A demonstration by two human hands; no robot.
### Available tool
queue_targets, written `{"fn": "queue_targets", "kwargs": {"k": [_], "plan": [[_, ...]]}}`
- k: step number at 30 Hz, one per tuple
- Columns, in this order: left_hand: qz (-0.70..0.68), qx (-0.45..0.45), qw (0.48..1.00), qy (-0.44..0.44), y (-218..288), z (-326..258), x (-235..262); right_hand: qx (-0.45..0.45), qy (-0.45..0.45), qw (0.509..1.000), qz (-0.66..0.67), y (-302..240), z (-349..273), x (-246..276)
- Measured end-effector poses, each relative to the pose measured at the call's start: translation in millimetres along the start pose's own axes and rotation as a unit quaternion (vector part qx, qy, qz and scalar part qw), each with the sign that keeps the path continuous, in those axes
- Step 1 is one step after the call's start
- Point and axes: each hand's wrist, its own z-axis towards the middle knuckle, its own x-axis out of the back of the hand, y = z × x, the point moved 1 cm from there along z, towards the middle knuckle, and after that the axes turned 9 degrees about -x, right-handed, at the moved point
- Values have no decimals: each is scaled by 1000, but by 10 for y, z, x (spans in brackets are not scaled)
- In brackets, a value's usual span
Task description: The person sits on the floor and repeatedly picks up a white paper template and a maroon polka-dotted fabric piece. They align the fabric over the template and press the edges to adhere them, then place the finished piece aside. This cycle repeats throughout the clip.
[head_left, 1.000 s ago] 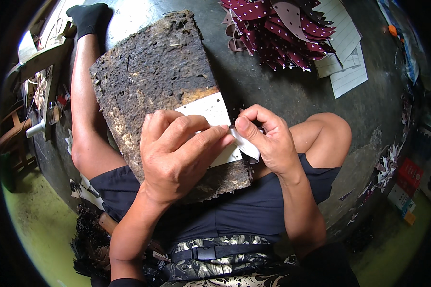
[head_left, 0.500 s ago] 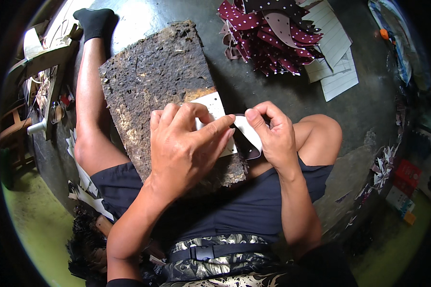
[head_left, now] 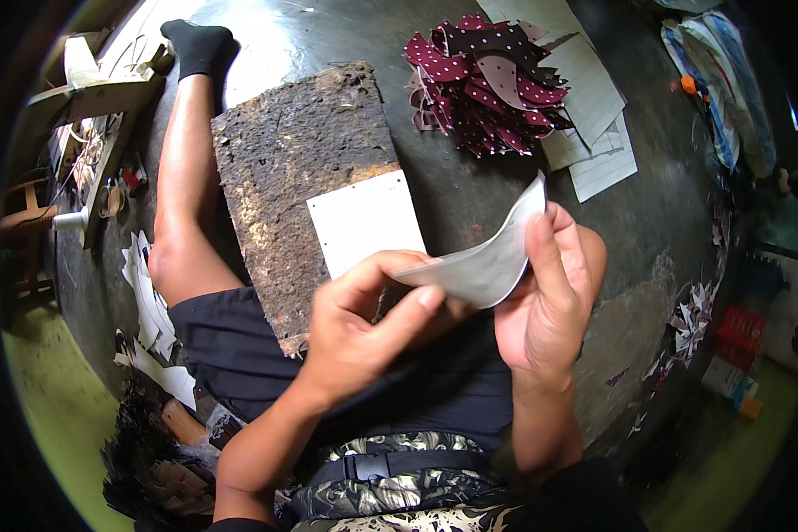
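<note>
Dark concrete floor lies under us, with a rough brown cutting board point(head_left: 301, 168) carrying a white rectangular sheet point(head_left: 363, 217). Our left hand point(head_left: 359, 332) and right hand point(head_left: 550, 288) pinch a curved grey cut piece point(head_left: 488, 262) — fingers closed on it, raised above our lap — maroon dotted pieces point(head_left: 483, 84) heaped beyond.

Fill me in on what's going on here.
A person sits on the floor with a worn board across the lap. Both hands, left hand and right hand, hold up a curved grey cut piece. A white sheet lies on the board, and a pile of maroon dotted pieces sits beyond.
</note>
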Motion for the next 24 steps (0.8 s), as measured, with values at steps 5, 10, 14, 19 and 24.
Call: {"fn": "queue_targets", "kwargs": {"k": [5,10,14,19,24], "plan": [[-100,133,986,5,587,49,277,-48,-94,993,-47,29,-102,100],[333,93,907,-239,630,431,454,53,-150,918,-364,170,112,89],[389,7,897,-207,314,515,428,-20,-160,905,-393,250,307,11],[481,-178,848,-129,48,450,357,-47,-140,922,-358,365,542,67],[508,-203,834,-68,-98,406,317,-64,-171,931,-316,402,723,187]]}}
